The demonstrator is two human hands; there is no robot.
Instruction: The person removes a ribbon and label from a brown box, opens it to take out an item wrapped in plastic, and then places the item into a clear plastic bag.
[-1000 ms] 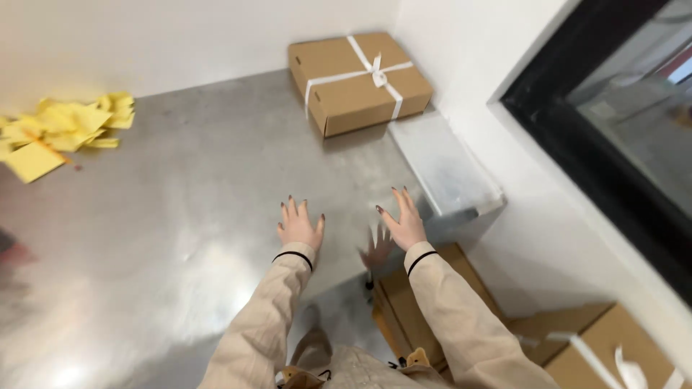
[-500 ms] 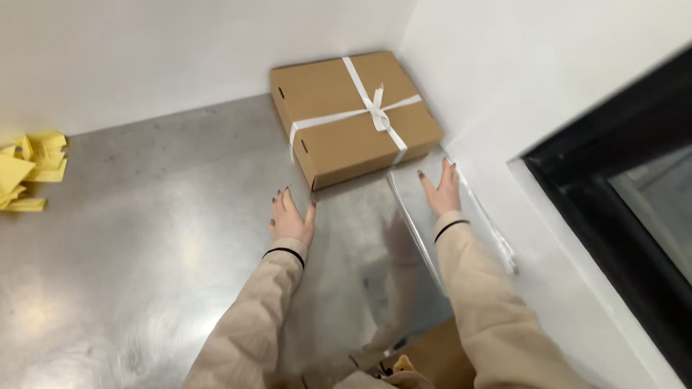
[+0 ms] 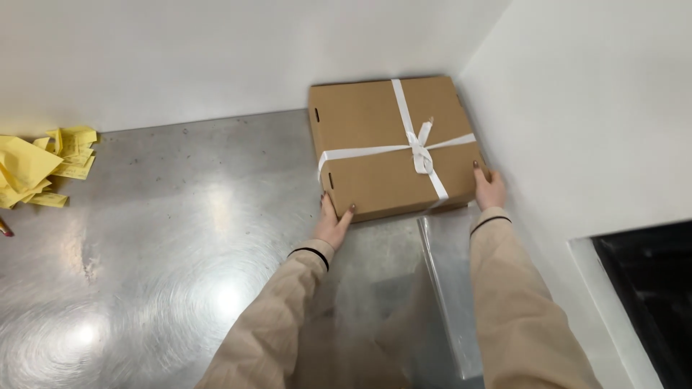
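Nearest the camera, two beige sleeves reach forward over the steel table (image 3: 166, 238), which shines with swirled reflections. A clear plastic sheet (image 3: 450, 288) lies flat between the forearms, running toward the near edge.

The left hand (image 3: 333, 225) presses against the box (image 3: 378, 144) at its near left corner, fingers spread and wrapped up onto the front edge, thumb along the side. The right hand (image 3: 489, 189) cups the near right corner, fingertips curled onto the top edge. Both hands are grasping the box from opposite sides, neither one clenched nor free.

The box is flat, square, brown cardboard, sitting on the table in the far right corner, close to both white walls. A white ribbon (image 3: 419, 150) crosses the lid and ties in a bow just right of centre.

By the look of it, the cardboard is stiff enough to hold shape under a two-sided squeeze, and its dry surface should give decent friction. Weight is impossible to read, though the shallow shape suggests something moderate. The corners look like the sound place to hold; the ribbon is soft and would probably slip or crease if pulled, and the bow looks easy to crush.

Farther off, at the left edge, a heap of yellow paper slips (image 3: 43, 166) lies by the wall, well apart from the box.
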